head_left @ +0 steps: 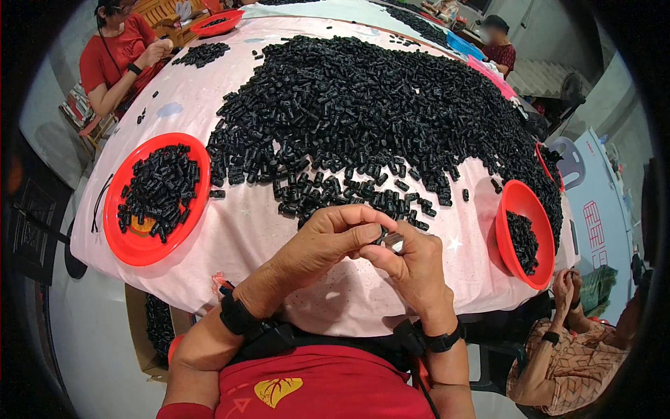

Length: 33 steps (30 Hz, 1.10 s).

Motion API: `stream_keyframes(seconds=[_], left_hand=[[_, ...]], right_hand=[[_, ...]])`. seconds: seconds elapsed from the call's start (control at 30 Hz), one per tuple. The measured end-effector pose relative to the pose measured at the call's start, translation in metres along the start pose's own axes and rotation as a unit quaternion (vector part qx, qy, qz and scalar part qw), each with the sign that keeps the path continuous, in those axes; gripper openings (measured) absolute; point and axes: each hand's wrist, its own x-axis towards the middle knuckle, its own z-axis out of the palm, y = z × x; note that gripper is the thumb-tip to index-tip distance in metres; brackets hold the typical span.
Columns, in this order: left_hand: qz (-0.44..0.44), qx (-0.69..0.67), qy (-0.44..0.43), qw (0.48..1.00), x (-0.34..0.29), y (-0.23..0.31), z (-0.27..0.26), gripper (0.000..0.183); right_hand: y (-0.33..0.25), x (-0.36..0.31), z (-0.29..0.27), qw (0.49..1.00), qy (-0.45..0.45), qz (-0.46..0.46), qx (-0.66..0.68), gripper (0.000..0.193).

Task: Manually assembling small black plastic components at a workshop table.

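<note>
And nearest, there's the left hand [326, 241], thumb and forefinger pinched on a small black piece [380, 236]! The right hand [417, 264] is just beside it, on the right, fingers curled by a pale shiny bit [395, 241]; its grip I can't tell. The piece sits between both hands, long axis hidden. Beyond: red plate [112, 218] left, red bowl [540, 230] right, black heap [370, 98] farthest!

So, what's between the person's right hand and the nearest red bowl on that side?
In the head view, just pale pink tablecloth, with a printed star on it, lies between the right hand and that red bowl.
</note>
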Motion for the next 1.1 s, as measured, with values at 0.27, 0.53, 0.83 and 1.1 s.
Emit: stream_keyframes(seconds=[0.27,0.53,0.83,1.1], left_hand=[[0.016,0.017,0.005,1.000,0.0013,-0.0026,-0.0017,0.022],[0.016,0.010,0.004,1.000,0.0006,-0.0033,-0.0025,0.021],[0.015,0.004,-0.007,1.000,0.0000,-0.0018,-0.0009,0.021],[0.014,0.014,-0.004,1.000,0.0010,-0.0052,-0.0035,0.021]], right_hand=[[0.0040,0.0012,0.0018,0.998,0.017,-0.037,-0.047,0.044],[0.0101,0.0013,0.0039,0.998,0.008,-0.044,-0.033,0.043],[0.0035,0.0007,0.0010,1.000,-0.018,-0.021,-0.010,0.044],[0.0082,-0.0003,0.0010,0.998,-0.047,-0.010,-0.044,0.038]])
